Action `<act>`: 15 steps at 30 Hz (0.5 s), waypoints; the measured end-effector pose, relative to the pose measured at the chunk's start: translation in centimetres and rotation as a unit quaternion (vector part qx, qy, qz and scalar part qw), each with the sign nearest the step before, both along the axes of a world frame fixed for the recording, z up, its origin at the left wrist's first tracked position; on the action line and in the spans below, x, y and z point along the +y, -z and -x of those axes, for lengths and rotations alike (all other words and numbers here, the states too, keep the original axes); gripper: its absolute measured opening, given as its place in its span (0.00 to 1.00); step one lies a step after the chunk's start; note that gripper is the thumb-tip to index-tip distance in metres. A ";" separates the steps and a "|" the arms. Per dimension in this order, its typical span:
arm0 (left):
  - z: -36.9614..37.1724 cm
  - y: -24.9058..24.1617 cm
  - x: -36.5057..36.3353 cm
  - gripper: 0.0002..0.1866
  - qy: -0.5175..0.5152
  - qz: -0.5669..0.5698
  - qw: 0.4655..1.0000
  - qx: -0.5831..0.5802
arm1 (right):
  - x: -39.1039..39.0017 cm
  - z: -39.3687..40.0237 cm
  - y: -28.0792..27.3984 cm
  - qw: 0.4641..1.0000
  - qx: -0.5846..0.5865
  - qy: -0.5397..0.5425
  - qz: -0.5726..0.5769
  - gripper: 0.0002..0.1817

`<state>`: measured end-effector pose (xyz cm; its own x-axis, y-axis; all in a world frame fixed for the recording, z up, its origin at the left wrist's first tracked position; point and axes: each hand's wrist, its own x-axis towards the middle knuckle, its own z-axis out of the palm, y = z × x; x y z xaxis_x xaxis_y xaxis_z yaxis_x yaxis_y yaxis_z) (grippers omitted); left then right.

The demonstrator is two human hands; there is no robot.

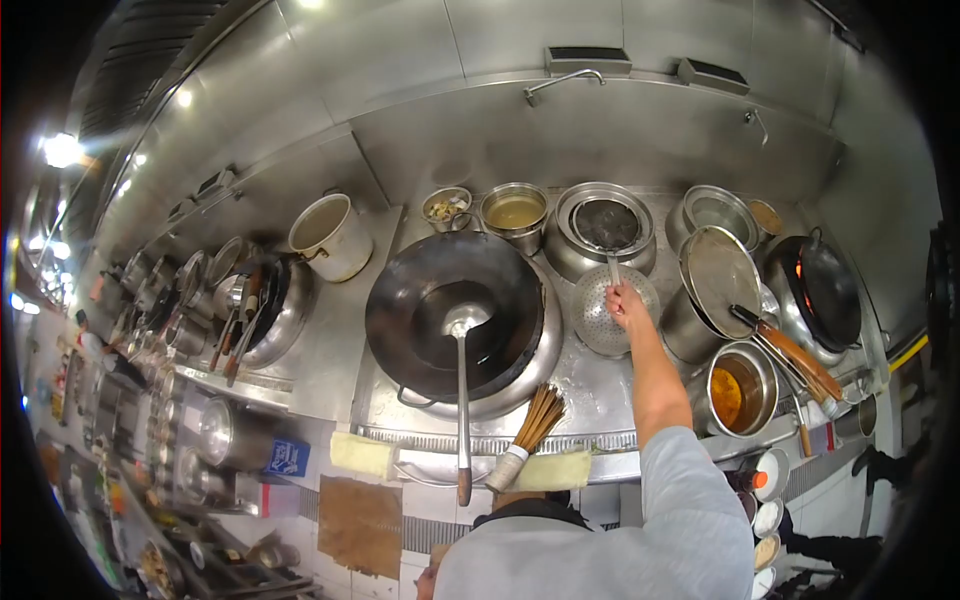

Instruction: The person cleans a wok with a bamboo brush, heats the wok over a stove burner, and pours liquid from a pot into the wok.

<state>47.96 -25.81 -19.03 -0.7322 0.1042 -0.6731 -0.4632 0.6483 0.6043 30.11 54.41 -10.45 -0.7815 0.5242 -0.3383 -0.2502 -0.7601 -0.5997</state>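
Observation:
My right hand (625, 303) reaches forward, its fingers closed round the handle of a round mesh strainer (605, 222). The strainer's dark head lies over a wide steel pot (572, 258) at the back of the range. Beneath my hand is a perforated steel skimmer (590, 325). Only a small part of my left hand (427, 582) shows low beside my body, and its fingers are not clear. To the left, a large dark wok (400, 290) sits on the burner. A long-handled ladle (462, 400) rests in it, its handle reaching over the front edge.
A bamboo brush (540, 420) lies at the front edge between folded yellow cloths (362, 455). Right of my arm stand a tall pot with a sieve (720, 275), a pot of orange liquid (740, 395) and another wok (830, 295) by visible flame. A faucet (565, 85) projects from the back wall.

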 end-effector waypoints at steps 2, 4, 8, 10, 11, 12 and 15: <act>0.4 0.7 -0.5 0.10 0.009 -0.003 1.000 0.003 | -1.2 -1.1 -0.7 1.000 0.018 -0.003 -0.019 0.07; 0.9 1.6 -0.8 0.10 0.019 -0.007 1.000 0.002 | -2.4 -1.9 -1.5 1.000 0.013 0.000 -0.019 0.06; 2.1 3.0 -2.0 0.10 0.047 -0.014 0.999 0.003 | -6.7 -5.2 -3.8 1.000 -0.009 0.017 -0.022 0.04; 2.7 3.9 -2.7 0.10 0.063 -0.017 0.998 0.001 | -7.9 -7.5 -2.2 1.000 0.001 0.011 0.006 0.07; 3.0 4.3 -3.0 0.10 0.070 -0.020 0.997 0.002 | -9.3 -9.1 -2.4 1.000 -0.002 0.019 0.002 0.07; 3.3 4.8 -3.5 0.10 0.077 -0.022 0.997 0.004 | -11.1 -10.8 -2.9 1.000 -0.009 -0.003 -0.020 0.09; 4.0 5.8 -4.4 0.10 0.096 -0.030 0.995 0.008 | -16.7 -15.7 -3.3 0.999 -0.030 -0.011 -0.034 0.16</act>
<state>43.95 -30.16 -24.82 -0.7058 0.2820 -0.6498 -0.3244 0.6868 0.6504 45.81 37.71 -7.12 -0.7731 0.5299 -0.3485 -0.1959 -0.7221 -0.6634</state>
